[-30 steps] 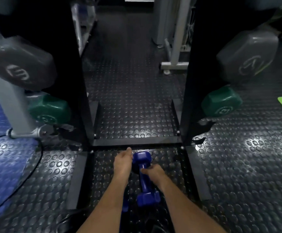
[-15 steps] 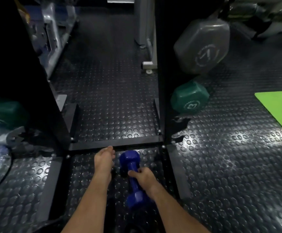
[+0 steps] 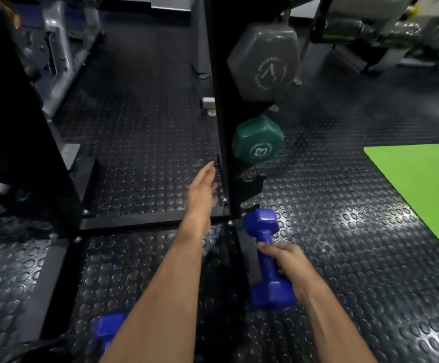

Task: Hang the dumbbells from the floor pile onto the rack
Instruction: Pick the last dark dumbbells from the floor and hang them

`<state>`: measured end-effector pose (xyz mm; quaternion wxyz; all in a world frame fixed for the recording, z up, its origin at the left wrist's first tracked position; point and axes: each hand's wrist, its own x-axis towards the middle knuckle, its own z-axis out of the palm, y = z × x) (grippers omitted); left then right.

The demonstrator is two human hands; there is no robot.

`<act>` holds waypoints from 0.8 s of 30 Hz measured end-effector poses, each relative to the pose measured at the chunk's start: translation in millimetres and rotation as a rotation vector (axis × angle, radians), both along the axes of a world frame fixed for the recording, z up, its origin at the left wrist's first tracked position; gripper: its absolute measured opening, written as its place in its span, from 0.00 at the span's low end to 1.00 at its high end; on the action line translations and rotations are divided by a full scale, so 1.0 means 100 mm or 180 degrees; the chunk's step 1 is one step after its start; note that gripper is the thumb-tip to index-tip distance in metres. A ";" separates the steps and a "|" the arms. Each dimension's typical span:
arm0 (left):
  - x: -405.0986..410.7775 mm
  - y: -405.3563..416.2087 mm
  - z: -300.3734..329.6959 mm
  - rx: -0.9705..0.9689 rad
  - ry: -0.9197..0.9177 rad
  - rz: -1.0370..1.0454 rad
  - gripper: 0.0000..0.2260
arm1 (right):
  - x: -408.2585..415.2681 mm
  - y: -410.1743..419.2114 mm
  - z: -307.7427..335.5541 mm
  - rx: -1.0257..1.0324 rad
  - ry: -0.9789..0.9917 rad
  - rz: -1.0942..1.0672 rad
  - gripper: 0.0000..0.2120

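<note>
Studded rubber gym floor, black rack at 12 o'clock.
Right hand grip clenched on blue dumbbell handle, 5 o'clock of rack base; left hand released, fingers straight; green dumbbell label unreadable.

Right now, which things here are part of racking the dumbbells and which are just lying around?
Job: blue dumbbell held in right hand; second blue dumbbell on floor; rack; green dumbbell and grey dumbbell on it.
Lying about: green mat; machine.
</note>
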<state>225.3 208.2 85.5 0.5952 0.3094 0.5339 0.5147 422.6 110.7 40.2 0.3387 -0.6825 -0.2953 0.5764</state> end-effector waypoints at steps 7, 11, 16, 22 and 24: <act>0.26 0.00 0.13 0.0224 -0.0281 0.0000 0.19 | 0.39 0.36 0.51 0.0184 -0.0172 0.0009 0.17; 0.30 -0.01 0.15 0.0273 -0.0318 0.0008 0.20 | 0.53 0.71 0.78 0.0272 -0.0441 0.0107 0.19; 0.33 -0.02 0.12 0.0386 -0.0266 -0.0025 0.19 | 0.49 1.15 1.08 0.0399 -0.0692 0.0270 0.18; 0.32 0.03 0.07 0.0517 -0.0281 -0.0040 0.18 | 0.12 1.61 1.25 0.0568 -0.0501 0.0285 0.10; 0.30 0.04 0.04 0.0523 -0.0263 -0.0101 0.18 | 0.03 1.70 1.28 0.0589 -0.0596 0.0273 0.04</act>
